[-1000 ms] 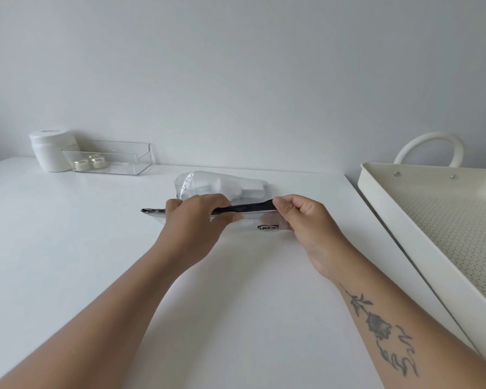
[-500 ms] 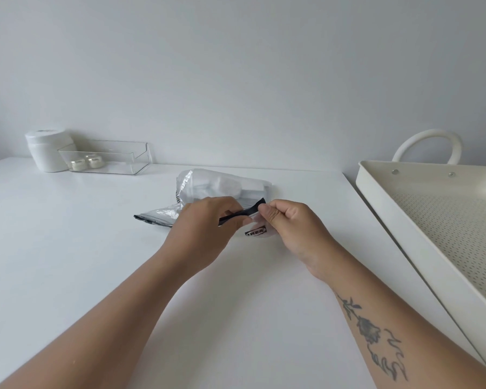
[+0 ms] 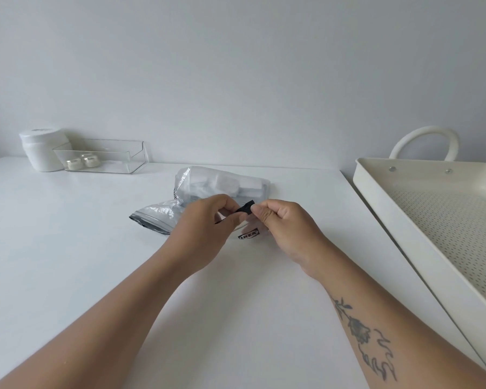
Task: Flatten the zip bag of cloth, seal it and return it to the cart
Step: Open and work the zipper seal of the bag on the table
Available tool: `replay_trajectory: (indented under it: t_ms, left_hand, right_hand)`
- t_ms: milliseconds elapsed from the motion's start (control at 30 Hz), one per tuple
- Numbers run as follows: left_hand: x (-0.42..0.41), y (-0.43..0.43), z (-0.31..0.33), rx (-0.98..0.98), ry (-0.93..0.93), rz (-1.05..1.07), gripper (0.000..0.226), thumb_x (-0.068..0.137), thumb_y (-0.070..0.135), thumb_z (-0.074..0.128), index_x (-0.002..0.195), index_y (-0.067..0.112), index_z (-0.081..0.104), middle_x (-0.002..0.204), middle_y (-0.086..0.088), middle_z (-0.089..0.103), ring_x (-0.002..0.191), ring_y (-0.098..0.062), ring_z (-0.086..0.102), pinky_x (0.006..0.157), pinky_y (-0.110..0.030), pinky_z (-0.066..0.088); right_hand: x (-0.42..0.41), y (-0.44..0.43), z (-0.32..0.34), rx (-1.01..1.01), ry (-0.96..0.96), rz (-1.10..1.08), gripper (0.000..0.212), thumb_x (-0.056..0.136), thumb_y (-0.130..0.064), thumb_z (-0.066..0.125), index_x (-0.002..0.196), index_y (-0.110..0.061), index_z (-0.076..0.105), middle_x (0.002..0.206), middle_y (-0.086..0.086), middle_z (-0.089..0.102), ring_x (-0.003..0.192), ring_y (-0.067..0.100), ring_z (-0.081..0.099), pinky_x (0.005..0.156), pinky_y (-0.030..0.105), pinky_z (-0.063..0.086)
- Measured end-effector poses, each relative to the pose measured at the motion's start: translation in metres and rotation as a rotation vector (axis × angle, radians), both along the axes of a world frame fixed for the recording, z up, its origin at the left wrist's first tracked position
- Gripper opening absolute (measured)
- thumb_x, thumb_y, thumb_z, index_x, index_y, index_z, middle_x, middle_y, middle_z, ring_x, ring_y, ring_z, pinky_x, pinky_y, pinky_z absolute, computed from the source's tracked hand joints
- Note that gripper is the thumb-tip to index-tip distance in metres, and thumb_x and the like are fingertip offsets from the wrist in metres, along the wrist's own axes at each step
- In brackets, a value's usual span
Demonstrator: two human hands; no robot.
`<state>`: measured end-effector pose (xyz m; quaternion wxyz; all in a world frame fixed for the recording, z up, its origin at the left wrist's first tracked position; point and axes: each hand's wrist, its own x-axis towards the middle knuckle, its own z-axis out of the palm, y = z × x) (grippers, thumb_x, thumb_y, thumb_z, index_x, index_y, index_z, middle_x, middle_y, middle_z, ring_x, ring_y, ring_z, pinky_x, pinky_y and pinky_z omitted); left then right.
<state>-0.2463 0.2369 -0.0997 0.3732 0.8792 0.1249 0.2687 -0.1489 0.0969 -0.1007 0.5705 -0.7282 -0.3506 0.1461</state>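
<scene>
A clear zip bag (image 3: 222,186) holding folded white cloth lies on the white table (image 3: 68,248), bulging at the back. Its near edge carries a black zip strip (image 3: 246,206) and a small black logo. My left hand (image 3: 205,228) pinches the strip from the left. My right hand (image 3: 284,226) pinches the strip's right end, fingertips almost touching the left hand's. The bag's left corner lies crumpled on the table. The cream cart tray (image 3: 376,192) with a perforated floor stands to the right, holding nothing that I can see.
At the back left stand a white jar (image 3: 44,150) and a clear plastic box (image 3: 104,155) with two small pale jars inside. The cart's looped handle (image 3: 424,141) rises at its far end. A plain wall runs behind the table.
My left hand has slid rightward along the black strip toward my right hand. The bag's left corner has dropped and crumpled onto the table.
</scene>
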Motion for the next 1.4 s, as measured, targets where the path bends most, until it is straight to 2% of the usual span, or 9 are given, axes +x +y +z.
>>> replay_trajectory:
  t_ms: [133,233,333,467,633,900,1067,1267,1400]
  left_hand:
    - [0.002,0.000,-0.005,0.030,0.050,0.027,0.014,0.094,0.030,0.056,0.080,0.028,0.059,0.075,0.002,0.063,0.062,-0.012,0.050,0.054,-0.019,0.037]
    - [0.001,0.000,-0.004,0.030,0.054,0.013,0.012,0.093,0.033,0.056,0.084,0.026,0.060,0.077,0.005,0.064,0.067,-0.011,0.053,0.058,-0.021,0.040]
    - [0.000,0.001,-0.003,0.020,0.065,-0.019,0.015,0.090,0.037,0.061,0.087,0.023,0.065,0.082,0.003,0.067,0.077,-0.015,0.058,0.065,-0.026,0.044]
    - [0.001,-0.003,-0.003,0.044,0.029,0.013,0.018,0.092,0.034,0.059,0.077,0.023,0.062,0.068,0.004,0.056,0.061,-0.010,0.047,0.052,-0.018,0.035]
    - [0.001,-0.005,-0.004,-0.027,0.013,0.038,0.019,0.089,0.031,0.062,0.072,0.022,0.061,0.061,0.008,0.052,0.050,-0.003,0.042,0.043,-0.013,0.033]
    - [0.001,0.000,-0.005,0.027,0.057,0.039,0.019,0.089,0.036,0.060,0.077,0.022,0.061,0.074,-0.007,0.065,0.065,-0.022,0.054,0.054,-0.026,0.037]
    - [-0.002,0.006,-0.002,0.081,0.056,0.051,0.014,0.090,0.037,0.059,0.079,0.028,0.060,0.073,0.004,0.065,0.065,-0.011,0.054,0.057,-0.024,0.042]
    - [-0.003,0.005,-0.001,0.155,0.024,0.043,0.010,0.090,0.033,0.058,0.084,0.026,0.060,0.079,0.009,0.063,0.076,-0.009,0.058,0.067,-0.027,0.046]
    - [-0.004,0.001,-0.001,0.200,0.008,0.030,0.010,0.091,0.033,0.058,0.088,0.024,0.061,0.083,0.009,0.063,0.081,-0.013,0.058,0.073,-0.035,0.049]
  right_hand:
    - [0.001,0.001,-0.002,-0.051,-0.038,-0.028,0.018,0.096,-0.031,0.055,0.085,-0.023,0.067,0.071,-0.012,0.071,0.052,-0.003,0.047,0.054,0.016,0.038]
    - [0.003,0.000,-0.001,-0.033,0.008,0.007,0.014,0.096,-0.026,0.056,0.088,-0.018,0.064,0.081,-0.005,0.077,0.063,0.003,0.056,0.060,0.020,0.040]
    - [0.002,0.000,0.000,0.014,0.032,0.063,0.014,0.096,-0.019,0.057,0.089,-0.013,0.067,0.089,0.002,0.078,0.076,0.002,0.065,0.070,0.013,0.044]
    - [0.000,0.001,-0.001,0.015,0.011,0.039,0.015,0.097,-0.020,0.056,0.092,-0.010,0.065,0.091,0.007,0.075,0.075,0.005,0.063,0.068,0.010,0.043]
    - [-0.002,0.003,-0.002,0.000,-0.017,0.019,0.012,0.097,-0.021,0.056,0.092,-0.012,0.063,0.095,0.014,0.072,0.076,0.011,0.058,0.067,0.018,0.040]
    - [0.002,0.005,-0.006,0.025,-0.050,-0.056,0.013,0.096,-0.022,0.056,0.085,-0.020,0.062,0.074,-0.004,0.068,0.072,0.010,0.059,0.065,0.019,0.041]
    - [0.007,0.004,-0.007,0.099,-0.072,-0.179,0.016,0.096,-0.023,0.054,0.082,-0.023,0.061,0.072,-0.007,0.067,0.072,0.012,0.061,0.058,0.011,0.040]
    - [0.007,0.002,-0.006,0.082,-0.026,-0.089,0.010,0.094,-0.030,0.058,0.089,-0.023,0.062,0.090,0.008,0.070,0.083,0.026,0.063,0.075,0.029,0.045]
    - [0.006,0.002,-0.006,0.109,-0.013,-0.127,0.016,0.089,-0.028,0.065,0.079,-0.016,0.065,0.079,0.010,0.069,0.072,0.010,0.055,0.069,0.024,0.041]
